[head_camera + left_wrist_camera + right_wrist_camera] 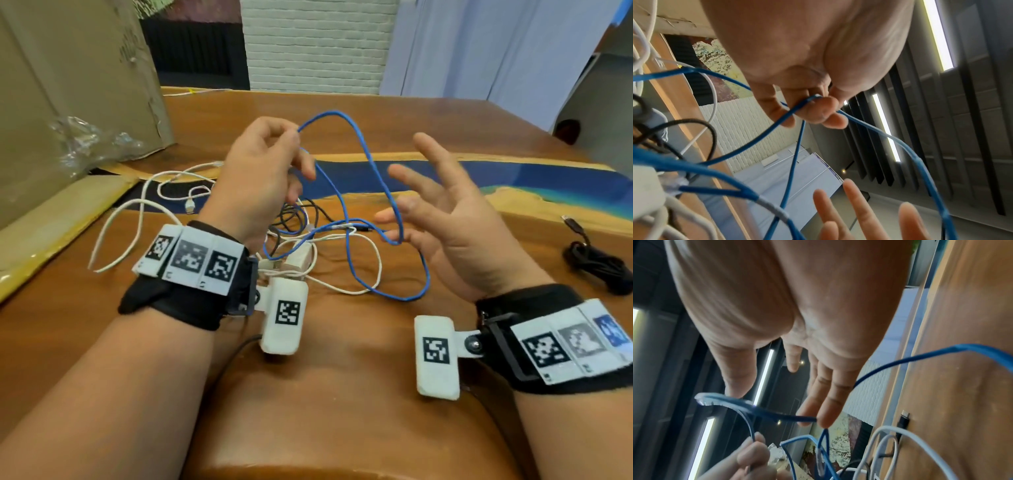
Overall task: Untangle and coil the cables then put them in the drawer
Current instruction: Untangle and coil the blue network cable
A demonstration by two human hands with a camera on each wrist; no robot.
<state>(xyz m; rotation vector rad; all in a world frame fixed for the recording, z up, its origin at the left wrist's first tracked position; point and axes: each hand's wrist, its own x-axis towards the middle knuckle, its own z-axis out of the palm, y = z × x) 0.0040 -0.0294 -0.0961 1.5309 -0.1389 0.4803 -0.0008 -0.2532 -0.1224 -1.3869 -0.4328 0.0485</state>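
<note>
My left hand point(295, 137) is raised over the table and pinches a thin blue cable point(346, 192) between thumb and fingertips; the left wrist view shows that pinch on the blue cable point(807, 102). From there the blue cable runs in big loops down to the table. One loop lies across the lower fingers of my right hand point(428, 202), which is spread with straight fingers and grips nothing. In the right wrist view the blue cable point(777, 416) crosses the right hand's fingertips point(824, 420). Under both hands lies a tangle of white cables point(161, 202) and a black cable point(291, 214). No drawer is in view.
A white adapter block point(299, 258) sits within the tangle. A bundled black cable point(596, 265) lies at the right on the wooden table point(342, 394). A large cardboard box point(68, 78) with crumpled clear plastic point(89, 140) stands at the left.
</note>
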